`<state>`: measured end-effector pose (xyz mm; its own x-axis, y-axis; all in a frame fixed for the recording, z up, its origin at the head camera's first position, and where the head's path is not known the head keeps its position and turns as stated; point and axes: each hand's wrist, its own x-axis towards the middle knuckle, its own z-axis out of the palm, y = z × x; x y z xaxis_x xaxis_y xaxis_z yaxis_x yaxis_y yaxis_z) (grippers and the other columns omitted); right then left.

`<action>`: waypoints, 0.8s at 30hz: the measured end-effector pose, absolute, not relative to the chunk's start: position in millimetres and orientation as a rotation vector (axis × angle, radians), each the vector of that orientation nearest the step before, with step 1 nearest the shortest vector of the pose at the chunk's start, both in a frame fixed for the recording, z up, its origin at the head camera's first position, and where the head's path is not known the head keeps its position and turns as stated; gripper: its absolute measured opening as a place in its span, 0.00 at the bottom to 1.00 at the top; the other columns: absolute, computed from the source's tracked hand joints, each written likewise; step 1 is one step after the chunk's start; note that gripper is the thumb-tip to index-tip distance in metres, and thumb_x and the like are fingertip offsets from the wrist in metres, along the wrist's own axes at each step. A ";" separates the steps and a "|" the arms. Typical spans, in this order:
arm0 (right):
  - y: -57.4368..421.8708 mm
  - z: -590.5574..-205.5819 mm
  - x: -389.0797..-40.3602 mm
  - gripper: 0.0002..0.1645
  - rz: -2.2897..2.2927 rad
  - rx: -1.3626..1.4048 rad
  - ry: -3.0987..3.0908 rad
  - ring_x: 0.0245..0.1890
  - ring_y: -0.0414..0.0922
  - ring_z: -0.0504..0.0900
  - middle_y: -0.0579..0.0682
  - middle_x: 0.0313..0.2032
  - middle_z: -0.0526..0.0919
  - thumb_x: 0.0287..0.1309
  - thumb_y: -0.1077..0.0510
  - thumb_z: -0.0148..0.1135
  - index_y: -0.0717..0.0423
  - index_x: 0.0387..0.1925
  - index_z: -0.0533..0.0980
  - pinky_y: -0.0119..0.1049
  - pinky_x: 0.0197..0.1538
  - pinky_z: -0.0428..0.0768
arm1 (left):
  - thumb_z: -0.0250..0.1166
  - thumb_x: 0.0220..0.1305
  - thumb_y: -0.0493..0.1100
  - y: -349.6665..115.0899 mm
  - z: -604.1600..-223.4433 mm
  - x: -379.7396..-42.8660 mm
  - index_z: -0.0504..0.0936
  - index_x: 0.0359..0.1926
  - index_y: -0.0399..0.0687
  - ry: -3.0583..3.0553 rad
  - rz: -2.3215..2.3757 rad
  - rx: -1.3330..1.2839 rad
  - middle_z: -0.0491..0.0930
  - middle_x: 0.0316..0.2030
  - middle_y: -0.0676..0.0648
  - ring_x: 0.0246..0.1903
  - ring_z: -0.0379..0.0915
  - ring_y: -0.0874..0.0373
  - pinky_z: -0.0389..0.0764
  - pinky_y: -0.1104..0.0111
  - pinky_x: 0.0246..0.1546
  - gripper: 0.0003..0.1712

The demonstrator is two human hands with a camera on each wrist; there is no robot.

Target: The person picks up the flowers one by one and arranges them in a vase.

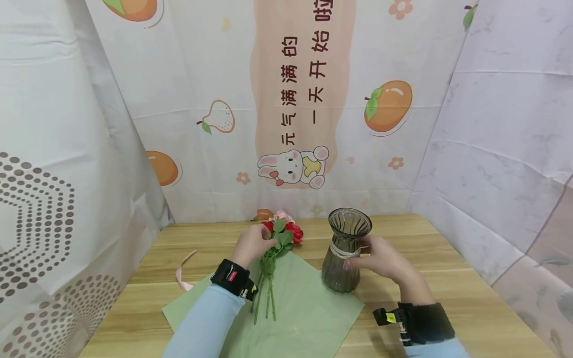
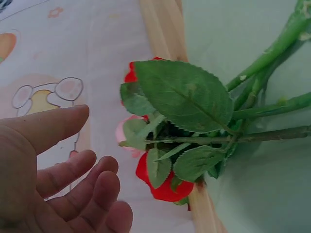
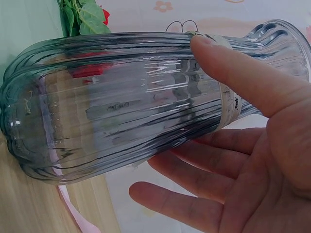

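A glass vase (image 1: 341,268) of smoky, ribbed glass with a flared mouth stands nearly upright at the right of the sheet. My right hand (image 1: 387,258) grips it near the neck, where a pale band (image 3: 229,104) with lettering wraps round; the thumb is on one side and fingers on the other. Red and pink roses (image 1: 293,232) with green leaves and long stems (image 1: 268,293) lie on a light green sheet of wrapping paper (image 1: 295,318). In the left wrist view, my left hand (image 2: 63,179) is beside the blooms with fingers loosely bent, a gap between them and the leaves.
A pink ribbon (image 1: 181,278) lies on the wooden table (image 1: 403,228) left of the paper. Behind the table hangs a printed cloth (image 1: 224,164), with more cloth at both sides. Both wrists wear black straps with small cameras.
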<state>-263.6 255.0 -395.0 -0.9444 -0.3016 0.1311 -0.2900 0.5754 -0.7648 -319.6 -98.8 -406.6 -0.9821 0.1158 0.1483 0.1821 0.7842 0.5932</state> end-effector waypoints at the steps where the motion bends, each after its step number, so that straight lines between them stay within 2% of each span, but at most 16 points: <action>1: 255.0 -395.3 -263.8 0.41 -1.349 -0.528 2.772 0.54 0.57 0.81 0.57 0.52 0.83 0.48 0.49 0.81 0.65 0.60 0.74 0.52 0.53 0.80 | 0.74 0.62 0.46 -97.9 -407.7 -320.9 0.84 0.46 0.36 -2.871 -0.954 -0.244 0.77 0.32 0.49 0.33 0.73 0.53 0.74 0.62 0.34 0.18; 2: 255.0 -395.6 -263.9 0.42 -1.354 -0.533 2.769 0.54 0.57 0.81 0.57 0.53 0.83 0.48 0.49 0.81 0.65 0.60 0.74 0.52 0.53 0.80 | 0.74 0.62 0.45 -97.0 -408.5 -321.8 0.84 0.44 0.36 -2.873 -0.942 -0.247 0.76 0.31 0.49 0.32 0.72 0.54 0.73 0.62 0.34 0.17; 5: 255.3 -396.1 -264.2 0.42 -1.368 -0.538 2.758 0.54 0.58 0.81 0.57 0.53 0.83 0.49 0.49 0.81 0.65 0.60 0.74 0.52 0.53 0.80 | 0.74 0.61 0.42 -93.7 -412.1 -325.3 0.80 0.29 0.37 -2.880 -0.940 -0.251 0.66 0.21 0.52 0.24 0.63 0.57 0.66 0.65 0.27 0.14; 7: 255.5 -396.1 -264.2 0.43 -1.374 -0.536 2.752 0.55 0.59 0.81 0.58 0.54 0.83 0.49 0.49 0.81 0.65 0.61 0.73 0.53 0.54 0.80 | 0.74 0.61 0.41 -91.8 -415.0 -327.6 0.72 0.21 0.41 -2.882 -0.942 -0.258 0.58 0.18 0.54 0.19 0.57 0.59 0.60 0.66 0.23 0.20; 9: 255.3 -395.8 -264.0 0.43 -1.380 -0.535 2.746 0.55 0.59 0.80 0.58 0.54 0.83 0.49 0.50 0.81 0.65 0.61 0.73 0.52 0.53 0.80 | 0.74 0.61 0.40 -90.2 -417.4 -329.1 0.66 0.18 0.43 -2.889 -0.954 -0.247 0.52 0.16 0.54 0.16 0.52 0.60 0.56 0.67 0.21 0.25; 14: 255.3 -395.2 -262.4 0.43 -1.388 -0.525 2.745 0.55 0.60 0.80 0.59 0.54 0.82 0.49 0.50 0.81 0.66 0.61 0.73 0.49 0.50 0.82 | 0.75 0.60 0.39 -87.1 -422.7 -332.0 0.67 0.15 0.46 -2.881 -0.965 -0.222 0.52 0.15 0.55 0.16 0.54 0.60 0.57 0.67 0.19 0.26; 16: 255.2 -394.9 -261.9 0.43 -1.392 -0.509 2.741 0.55 0.60 0.80 0.60 0.55 0.82 0.49 0.50 0.81 0.66 0.62 0.72 0.48 0.48 0.83 | 0.75 0.60 0.39 -87.1 -425.5 -333.2 0.64 0.14 0.48 -2.869 -0.966 -0.226 0.51 0.15 0.55 0.15 0.53 0.60 0.56 0.68 0.19 0.29; 21: 254.6 -394.6 -261.0 0.43 -1.395 -0.473 2.726 0.54 0.60 0.80 0.60 0.55 0.82 0.49 0.51 0.81 0.65 0.62 0.73 0.45 0.42 0.84 | 0.74 0.58 0.33 -89.1 -432.4 -334.9 0.59 0.11 0.50 -2.836 -0.919 -0.265 0.50 0.13 0.56 0.14 0.48 0.61 0.54 0.69 0.19 0.32; 24: 254.3 -394.5 -261.1 0.43 -1.387 -0.480 2.730 0.53 0.59 0.81 0.60 0.54 0.82 0.48 0.50 0.81 0.65 0.61 0.73 0.45 0.40 0.84 | 0.72 0.57 0.31 -90.2 -435.8 -335.0 0.61 0.10 0.50 -2.845 -0.888 -0.261 0.52 0.12 0.56 0.14 0.50 0.61 0.55 0.69 0.18 0.31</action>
<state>-261.1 254.3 -394.5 -0.9512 -0.2914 0.1015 -0.2538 0.5515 -0.7946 -335.0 -90.2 -435.8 -0.9738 0.1205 0.1929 0.2088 0.8097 0.5485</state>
